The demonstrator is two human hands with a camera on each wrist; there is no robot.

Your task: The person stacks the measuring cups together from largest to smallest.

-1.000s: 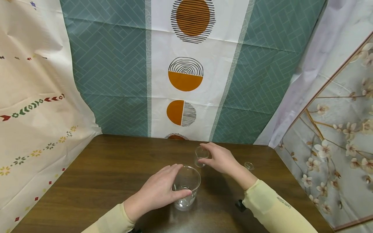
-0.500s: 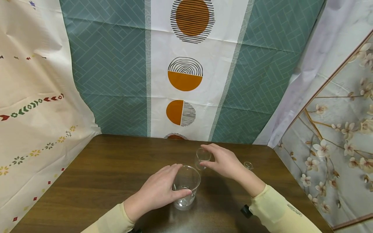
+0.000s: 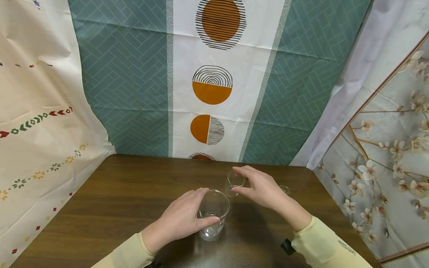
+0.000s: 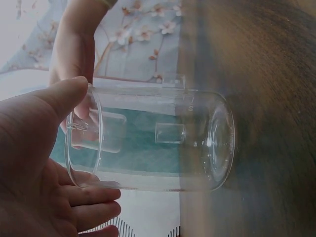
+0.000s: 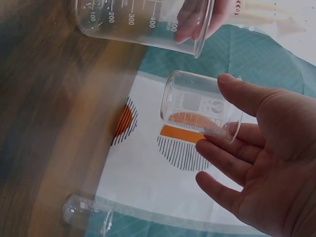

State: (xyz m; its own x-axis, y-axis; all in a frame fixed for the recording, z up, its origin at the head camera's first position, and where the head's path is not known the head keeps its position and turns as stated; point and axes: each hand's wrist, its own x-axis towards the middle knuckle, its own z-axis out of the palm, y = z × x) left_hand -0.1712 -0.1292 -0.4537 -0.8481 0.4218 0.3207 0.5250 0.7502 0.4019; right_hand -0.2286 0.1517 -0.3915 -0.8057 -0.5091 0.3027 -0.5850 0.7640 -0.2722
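Note:
A large clear glass beaker (image 3: pixel 216 204) with white volume marks stands on the table. My left hand (image 3: pixel 182 217) holds it near the rim, thumb on one side and fingers on the other. Farther back and to the right, my right hand (image 3: pixel 259 186) grips a smaller glass beaker (image 5: pixel 195 103) by its rim end. The left wrist view shows this small beaker (image 4: pixel 106 131) through the large one's wall, its base raised off the tabletop. Both beakers look upright, and no contents can be made out in either.
A still smaller glass vessel (image 3: pixel 285 189) stands at the back right of the brown wooden table (image 3: pixel 140 193), partly behind my right hand. Patterned cloth hangs behind the table and along both sides.
My right hand has moved slightly right and nearer to me, bringing the small beaker along. The left hand and the large beaker have stayed in place.

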